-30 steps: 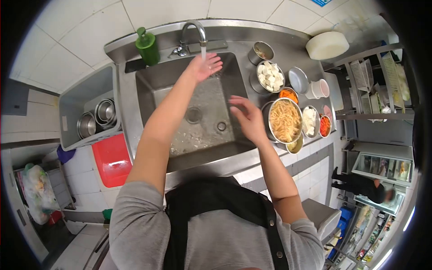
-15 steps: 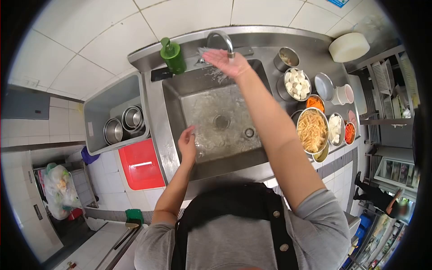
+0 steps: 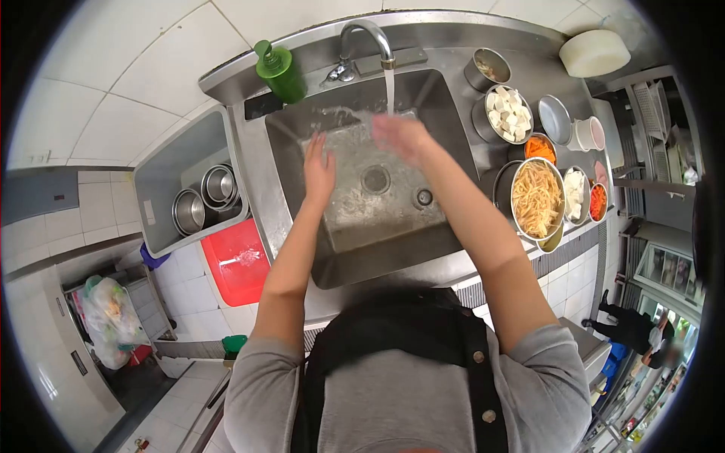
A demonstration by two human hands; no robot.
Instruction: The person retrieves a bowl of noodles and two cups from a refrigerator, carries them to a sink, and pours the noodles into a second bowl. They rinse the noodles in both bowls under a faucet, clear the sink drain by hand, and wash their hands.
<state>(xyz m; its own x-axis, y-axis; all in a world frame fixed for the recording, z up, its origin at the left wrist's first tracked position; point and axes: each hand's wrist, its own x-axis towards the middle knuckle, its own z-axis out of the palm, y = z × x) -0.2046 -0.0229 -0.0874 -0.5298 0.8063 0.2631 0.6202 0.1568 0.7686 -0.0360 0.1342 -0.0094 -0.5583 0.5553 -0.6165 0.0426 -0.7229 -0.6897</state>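
A steel sink (image 3: 302,249) lies in front of me, with a drain (image 3: 375,180) in its wet floor. A stream of water (image 3: 390,89) runs from the curved faucet (image 3: 368,26). My right hand (image 3: 402,139) is under the stream, over the basin. Its fingers are smeared by motion, and water splashes away to their left. My left hand (image 3: 319,171) is over the left part of the basin, fingers stretched out and apart, with nothing in it. Near the sink's right side, a small dark ring (image 3: 424,198) shows on the basin floor.
A green pump bottle (image 3: 280,73) stands behind the sink. On the right counter are pots of white cubes (image 3: 509,115), pale strips (image 3: 538,198) and orange pieces (image 3: 539,149). A grey tub (image 3: 143,200) with steel pots and a red board (image 3: 240,260) are left. A person (image 3: 634,330) stands far right.
My right hand has moved down from beside the faucet into the basin area. My left hand has moved up and forward. The falling stream now shows clearly. The view has shifted slightly.
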